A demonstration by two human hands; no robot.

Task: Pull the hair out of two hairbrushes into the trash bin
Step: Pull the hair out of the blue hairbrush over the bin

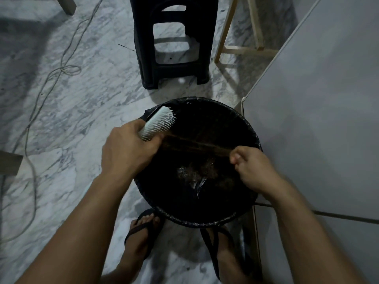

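Note:
My left hand [127, 148] grips a white hairbrush [158, 125] by its handle, bristles facing right, over the left rim of the round trash bin [205, 221]. The bin is lined with a black bag. A long strand of brown hair [196, 145] stretches taut from the brush base across the bin to my right hand [254, 169], which pinches its end above the bin's right side. A clump of hair [196, 171] lies at the bottom of the bin. Only one hairbrush is in view.
A black plastic stool [174, 48] stands just beyond the bin. Pale wooden legs [240, 48] rise at the back right, and a grey cabinet side [317, 109] touches the bin's right. A cable [30, 124] trails over the marble floor at left. My sandalled feet [143, 232] stand below the bin.

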